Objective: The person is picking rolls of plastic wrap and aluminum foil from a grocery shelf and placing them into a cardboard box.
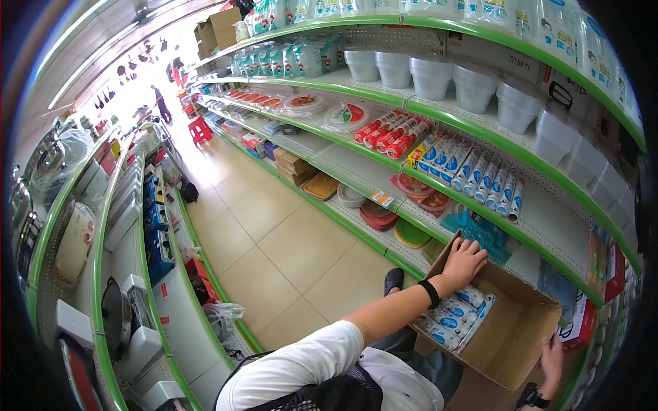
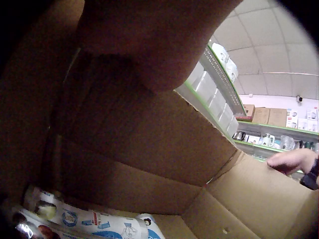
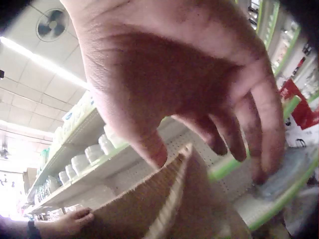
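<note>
An open cardboard box [image 1: 517,318] is tilted in front of the person, beside the shelves. Several rolls in white-and-blue printed wrappers [image 1: 452,318] lie together at one end inside it; part of them shows low in the left wrist view. The left hand [image 1: 466,260], with a black band at its wrist, grips the box's shelf-side rim, fingers bent over the edge. At the opposite end is the right hand [image 1: 550,359], wearing a black watch. Its thumb lies at the rim near a box corner, while the other fingers spread loosely outside the wall [image 3: 174,199].
Similar rolls [image 1: 480,175] and red-wrapped rolls [image 1: 394,133] line a green-edged shelf, with white tubs [image 1: 473,89] above. Lower shelves hold plastic bowls [image 1: 377,216] and a blue plastic pack [image 1: 480,233]. A tiled aisle [image 1: 274,253] separates this from another shelf row [image 1: 116,274].
</note>
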`<control>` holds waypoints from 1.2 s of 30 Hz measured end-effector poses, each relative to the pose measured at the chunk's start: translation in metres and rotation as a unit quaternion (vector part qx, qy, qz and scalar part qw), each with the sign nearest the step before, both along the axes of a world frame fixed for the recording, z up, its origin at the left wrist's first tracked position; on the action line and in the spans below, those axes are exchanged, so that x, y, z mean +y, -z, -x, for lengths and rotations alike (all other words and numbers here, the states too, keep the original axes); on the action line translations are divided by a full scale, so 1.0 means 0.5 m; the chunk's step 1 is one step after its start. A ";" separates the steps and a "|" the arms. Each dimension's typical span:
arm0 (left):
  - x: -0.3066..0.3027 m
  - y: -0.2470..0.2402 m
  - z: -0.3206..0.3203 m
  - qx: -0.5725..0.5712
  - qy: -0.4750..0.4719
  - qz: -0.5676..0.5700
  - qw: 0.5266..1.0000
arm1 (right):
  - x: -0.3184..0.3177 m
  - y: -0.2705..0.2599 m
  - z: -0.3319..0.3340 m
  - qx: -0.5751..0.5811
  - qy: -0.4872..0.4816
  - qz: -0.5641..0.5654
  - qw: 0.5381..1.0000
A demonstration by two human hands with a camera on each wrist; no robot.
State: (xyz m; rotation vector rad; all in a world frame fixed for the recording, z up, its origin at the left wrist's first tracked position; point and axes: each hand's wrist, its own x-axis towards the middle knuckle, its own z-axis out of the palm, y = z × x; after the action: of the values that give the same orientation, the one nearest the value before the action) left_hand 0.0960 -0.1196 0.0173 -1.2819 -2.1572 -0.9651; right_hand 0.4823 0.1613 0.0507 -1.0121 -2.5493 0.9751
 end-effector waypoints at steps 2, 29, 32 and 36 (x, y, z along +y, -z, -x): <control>-0.001 0.001 -0.005 -0.006 0.003 -0.002 1.000 | 0.045 -0.026 0.006 0.073 0.046 -0.033 0.996; 0.012 -0.008 0.005 -0.006 -0.003 0.011 1.000 | -0.135 0.006 0.277 0.266 0.030 0.090 0.959; 0.012 -0.010 0.005 -0.007 -0.006 0.022 1.000 | -0.120 0.025 0.277 0.269 0.011 0.087 0.959; 0.011 -0.009 0.004 -0.011 -0.003 0.015 1.000 | -0.105 0.044 0.275 0.275 -0.002 0.097 0.957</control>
State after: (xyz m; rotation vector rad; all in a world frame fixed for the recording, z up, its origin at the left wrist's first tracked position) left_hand 0.0939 -0.1139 0.0220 -1.2831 -2.1998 -0.9523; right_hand 0.3449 0.1087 0.0287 -0.6550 -2.0264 1.3119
